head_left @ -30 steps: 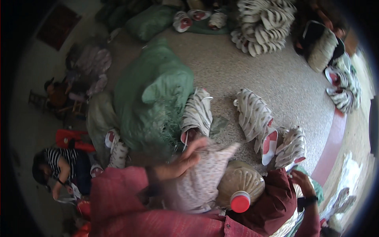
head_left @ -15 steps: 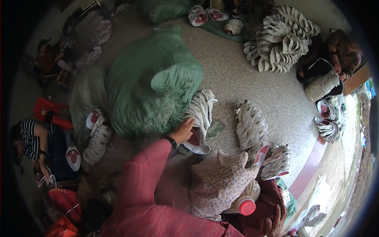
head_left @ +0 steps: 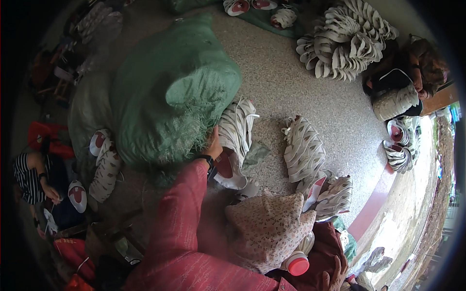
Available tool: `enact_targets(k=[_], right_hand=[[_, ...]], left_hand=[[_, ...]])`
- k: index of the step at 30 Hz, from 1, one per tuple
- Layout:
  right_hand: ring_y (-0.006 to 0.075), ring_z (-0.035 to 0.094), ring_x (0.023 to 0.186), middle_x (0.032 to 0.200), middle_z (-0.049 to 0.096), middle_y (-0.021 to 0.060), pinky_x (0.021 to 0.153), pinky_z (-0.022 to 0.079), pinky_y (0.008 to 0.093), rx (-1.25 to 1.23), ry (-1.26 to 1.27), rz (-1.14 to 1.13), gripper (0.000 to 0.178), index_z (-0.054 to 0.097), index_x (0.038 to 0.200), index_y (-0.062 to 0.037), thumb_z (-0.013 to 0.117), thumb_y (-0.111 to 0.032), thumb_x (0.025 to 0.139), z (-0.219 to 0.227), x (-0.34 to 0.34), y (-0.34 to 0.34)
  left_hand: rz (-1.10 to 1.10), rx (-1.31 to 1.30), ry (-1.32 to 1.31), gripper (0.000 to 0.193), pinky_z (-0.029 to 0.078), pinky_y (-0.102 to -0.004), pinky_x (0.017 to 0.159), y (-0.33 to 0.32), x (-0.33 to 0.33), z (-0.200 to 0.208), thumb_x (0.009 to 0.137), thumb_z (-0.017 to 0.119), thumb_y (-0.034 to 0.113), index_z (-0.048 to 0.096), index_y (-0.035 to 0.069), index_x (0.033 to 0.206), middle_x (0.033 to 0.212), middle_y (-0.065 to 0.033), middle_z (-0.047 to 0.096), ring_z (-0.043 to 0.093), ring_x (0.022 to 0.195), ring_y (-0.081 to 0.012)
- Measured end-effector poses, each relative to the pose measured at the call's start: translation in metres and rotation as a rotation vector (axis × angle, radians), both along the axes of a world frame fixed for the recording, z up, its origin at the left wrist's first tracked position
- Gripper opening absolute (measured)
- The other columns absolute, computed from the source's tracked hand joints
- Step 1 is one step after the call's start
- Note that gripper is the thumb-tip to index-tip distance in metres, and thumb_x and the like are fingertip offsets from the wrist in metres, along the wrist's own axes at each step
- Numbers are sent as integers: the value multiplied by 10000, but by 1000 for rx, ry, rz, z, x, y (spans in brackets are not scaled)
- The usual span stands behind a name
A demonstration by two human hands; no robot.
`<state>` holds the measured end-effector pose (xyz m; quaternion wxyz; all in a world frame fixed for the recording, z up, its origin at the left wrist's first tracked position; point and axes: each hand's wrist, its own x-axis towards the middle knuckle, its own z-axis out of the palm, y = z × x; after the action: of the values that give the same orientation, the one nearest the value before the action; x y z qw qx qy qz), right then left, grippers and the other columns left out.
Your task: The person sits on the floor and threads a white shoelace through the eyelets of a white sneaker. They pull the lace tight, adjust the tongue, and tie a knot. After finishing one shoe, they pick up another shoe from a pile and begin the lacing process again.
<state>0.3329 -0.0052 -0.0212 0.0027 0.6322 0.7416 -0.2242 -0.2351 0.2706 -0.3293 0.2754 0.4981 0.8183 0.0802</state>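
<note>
My left hand (head_left: 212,144), in a red sleeve with a dark wristband, reaches in at the left side of a nested stack of white, laced shoe uppers (head_left: 236,127). It touches the stack; its fingers are partly hidden between that and a bulging green sack (head_left: 170,97). The stack's near end shows a red lining. At the lower right edge, my right hand (head_left: 336,275) rests with fingers apart on maroon cloth (head_left: 324,247), holding nothing. Between my arms lies a floral cloth (head_left: 269,228), with a red-capped bottle (head_left: 298,264) beside it.
More stacked uppers stand to the right (head_left: 305,150) and nearer me (head_left: 335,196). A large heap of uppers (head_left: 342,41) lies at the far right, near a seated person (head_left: 424,68). At left, another person in stripes (head_left: 30,179) sits beside a further stack (head_left: 106,169).
My left hand has moved from the front of the stack to its left side, closer to the green sack. The whole view has shifted slightly; the stack stays in place.
</note>
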Motion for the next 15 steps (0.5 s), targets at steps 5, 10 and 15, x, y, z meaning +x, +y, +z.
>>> enact_targets(k=[5,10,15], right_hand=[[425,369,1344,1493,379,221,1101,326,517,12,-3,16,626,357,1500,-68,598,-253,953,0,0,4],[415,368,1352,1475,418,209,1103,327,512,59,-20,9,599,396,1477,-63,604,-244,945,-3,-1,0],[401,400,1333,1432,460,214,1100,322,510,126,10,-1,580,440,1427,-25,594,-295,937,-1,-5,-2]], left_hand=[[-69,135,28,831,318,-460,1132,5,1,-1,780,574,-59,214,82,1515,1472,-264,353,352,1364,-433],[-183,286,-30,738,359,-483,1067,-52,10,17,753,539,-78,321,53,1446,1366,-278,442,433,1261,-458],[-254,562,22,689,400,-456,1019,-118,21,22,730,577,-69,383,73,1376,1250,-222,481,471,1198,-433]])
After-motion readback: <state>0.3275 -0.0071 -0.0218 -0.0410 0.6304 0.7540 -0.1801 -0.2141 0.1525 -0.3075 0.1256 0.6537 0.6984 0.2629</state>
